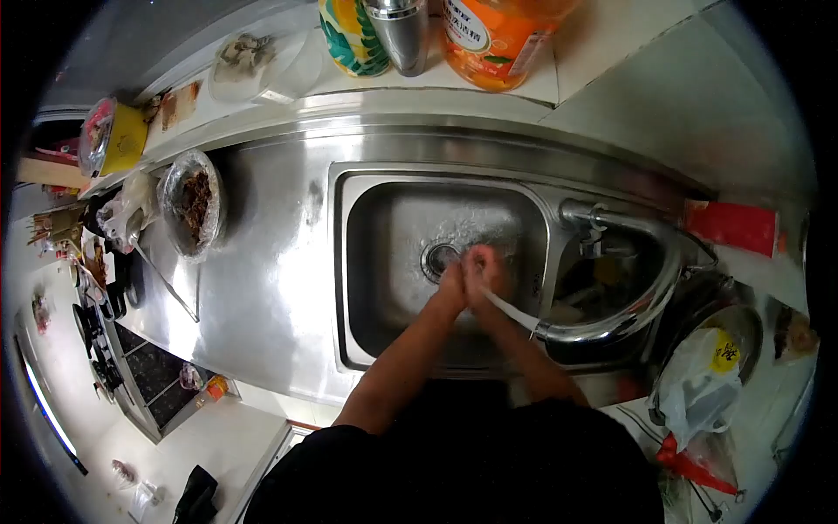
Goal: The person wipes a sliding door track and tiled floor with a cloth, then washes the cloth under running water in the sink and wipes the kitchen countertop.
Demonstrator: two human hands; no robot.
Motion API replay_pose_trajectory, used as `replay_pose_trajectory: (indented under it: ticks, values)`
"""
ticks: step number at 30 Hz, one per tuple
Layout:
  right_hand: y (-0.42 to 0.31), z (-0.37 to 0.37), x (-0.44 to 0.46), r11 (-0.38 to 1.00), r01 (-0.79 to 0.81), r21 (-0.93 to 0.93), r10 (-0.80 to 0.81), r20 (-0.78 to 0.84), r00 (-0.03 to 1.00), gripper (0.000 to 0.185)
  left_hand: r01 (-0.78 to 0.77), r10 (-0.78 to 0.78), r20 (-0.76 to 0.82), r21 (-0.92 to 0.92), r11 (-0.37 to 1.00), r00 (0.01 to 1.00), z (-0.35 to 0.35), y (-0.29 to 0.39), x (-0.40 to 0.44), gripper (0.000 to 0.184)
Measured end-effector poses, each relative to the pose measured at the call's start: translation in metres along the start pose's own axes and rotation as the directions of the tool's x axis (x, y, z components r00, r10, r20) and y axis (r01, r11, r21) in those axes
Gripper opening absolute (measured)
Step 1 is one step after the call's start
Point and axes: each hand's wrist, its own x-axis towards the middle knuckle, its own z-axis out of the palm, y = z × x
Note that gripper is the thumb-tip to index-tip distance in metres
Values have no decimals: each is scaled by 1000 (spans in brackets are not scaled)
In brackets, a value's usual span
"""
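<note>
Over the larger steel sink basin (384, 297), my left hand (451, 284) and my right hand (483, 269) are together, touching each other. A stream of water (511, 312) runs from the curved chrome faucet (611, 327) onto them. The drain (436, 259) lies just beside my left hand, with water splashing around it. My fingers are small and blurred in the water, so their exact pose and anything between them cannot be made out.
An orange bottle (493, 39), a metal shaker (400, 35) and a patterned can (352, 35) stand on the ledge behind the sink. At left sits a plastic-covered bowl (194, 205). A white plastic bag (703, 389) lies at right.
</note>
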Motion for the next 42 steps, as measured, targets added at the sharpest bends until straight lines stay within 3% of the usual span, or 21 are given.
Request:
replay_pose_trajectory:
  ticks: [1,3,6,7,8,9,10,13,14,17,20,21,22,25,26,29,32,37,38,41,42]
  values:
    - [-6,14,-18,987,158,22,-157,-38,987,21,9,-9,0,13,1000,1000,-2,6,6,43]
    - [2,24,-34,992,101,74,-103,22,994,21,75,-73,-112,11,997,991,25,21,-10,40]
    - [18,21,13,904,-339,260,352,-5,936,23,45,-29,-184,83,996,983,52,20,-29,35]
    - [16,21,7,968,-217,126,217,17,976,23,-215,186,120,322,922,975,17,10,-3,35]
    - [11,16,3,997,-73,-12,73,54,996,24,-528,374,407,386,756,833,-21,-2,26,35]
    - [2,7,3,985,87,-147,-72,109,991,24,-190,152,203,182,965,967,-8,14,20,34]
    - [-6,-2,-5,960,273,-59,-269,69,961,29,82,-87,-22,-172,982,996,5,29,14,34]
    - [33,-1,-5,988,150,-49,-147,44,988,32,260,-46,576,-296,919,816,-2,49,-3,30]
    - [29,-4,-5,997,64,51,-65,20,998,32,115,-58,197,-293,949,979,-7,48,1,32]
    - [-20,-17,-28,980,195,-47,-188,124,974,28,83,-79,28,-350,933,997,1,42,7,35]
    - [-16,0,-27,950,311,37,-310,-30,950,22,253,-93,460,-300,920,883,-47,8,45,30]
    - [1,15,-20,941,338,17,-335,-96,937,21,32,1,445,-67,997,896,-61,-2,49,29]
    - [20,29,-5,997,72,-30,-75,-113,991,23,-186,95,426,178,966,900,-73,-12,51,28]
    - [29,29,23,984,-177,-4,173,-190,966,24,64,-67,-120,-23,998,991,38,10,-22,31]
    - [24,21,13,984,-179,22,179,9,984,23,25,-17,-197,38,999,980,21,8,-8,32]
    - [-39,7,-19,974,169,152,-151,-122,981,24,139,-128,-181,51,989,975,8,28,-1,29]
    - [48,38,8,960,-145,240,153,-15,988,22,94,-73,-155,132,987,985,13,22,-18,28]
    - [17,2,30,982,143,124,-133,-86,987,11,144,-158,-42,-232,962,987,26,31,-52,51]
    - [2,-4,18,983,116,140,-117,-6,993,12,164,-156,99,-78,983,983,16,29,-50,67]
    - [-9,2,-31,966,167,195,-200,162,966,14,294,-286,-154,33,955,946,22,45,-36,74]
    - [-23,-1,-41,968,180,175,-212,187,959,14,476,-388,314,-290,830,867,9,46,-28,70]
